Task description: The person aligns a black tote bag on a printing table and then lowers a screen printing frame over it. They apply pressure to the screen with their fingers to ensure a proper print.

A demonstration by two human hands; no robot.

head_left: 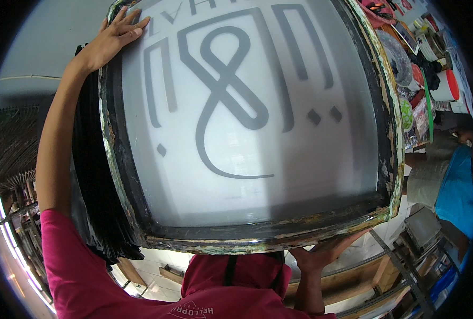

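Observation:
A large screen printing frame (258, 242) fills the middle, tilted up in front of me. Its stretched mesh (321, 159) is pale and translucent, with grey curved lettering and small diamonds. Worn, paint-crusted edges surround a black inner border. My left hand (114, 40) grips the frame's upper left side, its fingers reaching over the edge toward the mesh. Under the lower right edge, my right hand (321, 255) supports the frame from below; its fingers are mostly hidden behind it.
A stack of black cloth (95, 181) hangs close along the frame's left side. At the right, a cluttered table holds a phone (406, 38), a red and white tub (445, 86) and a clear plastic bowl (395, 58). A person in blue (457, 186) is nearby. Metal shelving (406, 276) stands lower right.

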